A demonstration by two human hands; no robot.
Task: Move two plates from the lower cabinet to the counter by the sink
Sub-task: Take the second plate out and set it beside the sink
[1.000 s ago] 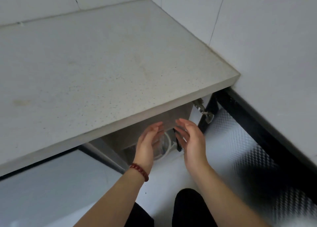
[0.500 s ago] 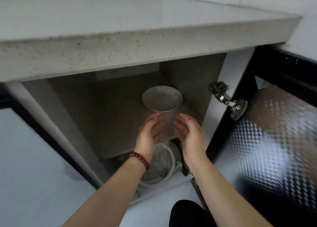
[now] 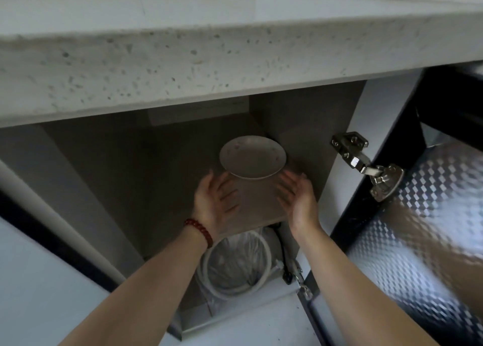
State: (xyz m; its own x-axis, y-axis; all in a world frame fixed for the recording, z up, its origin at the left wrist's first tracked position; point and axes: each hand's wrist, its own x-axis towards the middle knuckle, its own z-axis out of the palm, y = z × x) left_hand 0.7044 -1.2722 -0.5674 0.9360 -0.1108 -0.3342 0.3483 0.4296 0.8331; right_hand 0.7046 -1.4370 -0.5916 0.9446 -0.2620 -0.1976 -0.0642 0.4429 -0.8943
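The white plate (image 3: 253, 157) sits on the cabinet shelf (image 3: 261, 204) at twelve o'clock from my hands, in full view now that my gaze has dropped below the speckled counter (image 3: 183, 58) edge within the last second; whether a second plate lies under it I cannot tell. My left hand (image 3: 213, 204) at ten o'clock and right hand (image 3: 298, 199) at two o'clock have moved apart and forward, fingers spread, palms facing, empty, just short of the rim, so the lift should come next.

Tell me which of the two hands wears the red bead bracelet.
The left hand: a red bead bracelet circles its wrist. The right hand has a bare wrist.
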